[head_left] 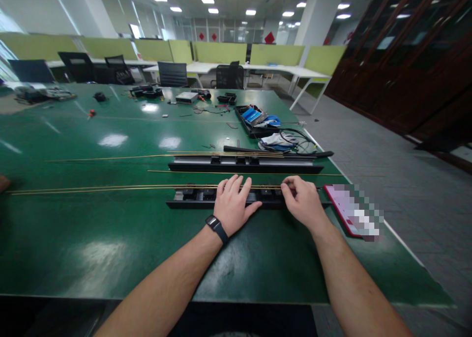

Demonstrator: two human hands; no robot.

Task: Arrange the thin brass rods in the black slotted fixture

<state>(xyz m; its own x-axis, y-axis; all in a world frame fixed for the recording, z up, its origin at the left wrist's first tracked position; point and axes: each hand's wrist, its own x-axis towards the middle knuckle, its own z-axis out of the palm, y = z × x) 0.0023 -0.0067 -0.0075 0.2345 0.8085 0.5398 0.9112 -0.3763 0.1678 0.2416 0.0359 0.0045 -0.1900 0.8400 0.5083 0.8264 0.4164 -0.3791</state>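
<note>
A long black metal channel point(202, 205) with dark blocks inside lies crosswise on the green table in front of me. Two thin brass-coloured rods point(110, 188) run along its top and stick out far to the left. My left hand point(234, 204), wearing a dark wristband, lies over the middle of the channel with its fingers spread on the rods. At the channel's right part, my right hand point(302, 199) is closed in a pinch around the rods' right end; the fingertips partly hide the grip. Another single brass rod point(162, 172) lies just behind.
A second black channel point(247, 168) with rods on it lies behind. A red-edged phone-like slab point(344, 211), partly pixelated, is at right. Beyond are gloves point(278, 140), a black tray point(245, 123) and cables. Another person's hand point(3, 183) shows at the left edge.
</note>
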